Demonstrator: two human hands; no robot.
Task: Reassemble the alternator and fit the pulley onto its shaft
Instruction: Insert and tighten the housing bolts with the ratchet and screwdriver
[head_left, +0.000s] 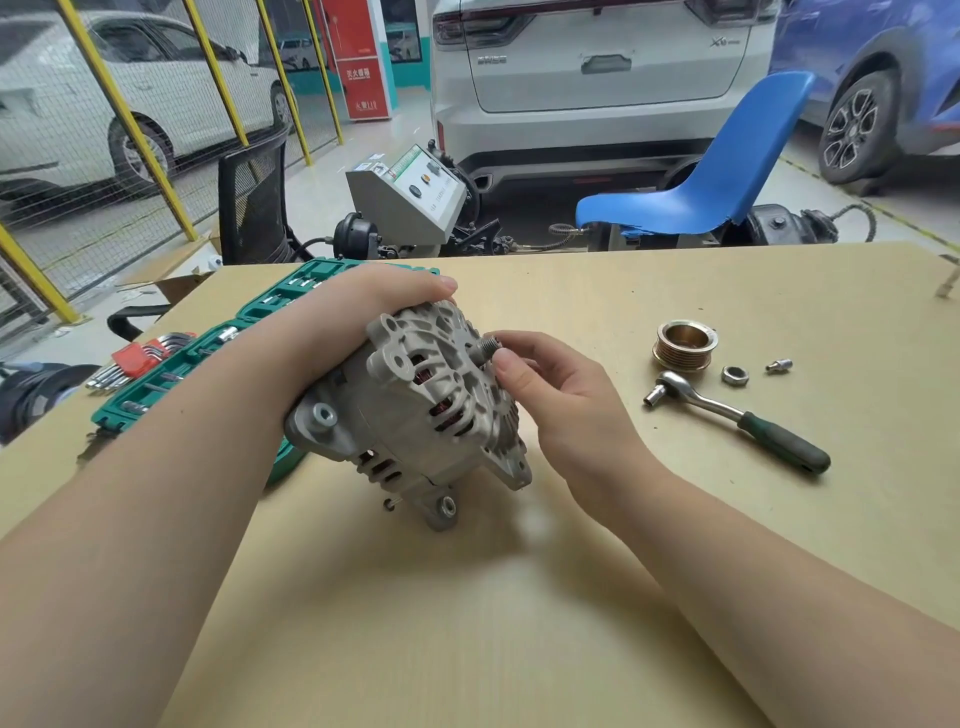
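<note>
A grey cast alternator (415, 410) lies tilted on the tan table, copper windings showing through its slots. My left hand (358, 312) grips its top and rear from the left. The threaded shaft (485, 344) sticks out of the front face, toward the right. My right hand (545, 379) touches the shaft end with thumb and fingertips. The grooved brass-coloured pulley (684, 345) stands on the table to the right, apart from the alternator. A hex nut (734, 374) lies just right of the pulley.
A ratchet wrench with a green handle (737, 415) lies right of my right hand, below the pulley. A small socket bit (778, 365) rests beside the nut. A green socket case (228, 353) and red hex-key set (137, 358) sit at the left. A blue chair (717, 171) stands behind the table.
</note>
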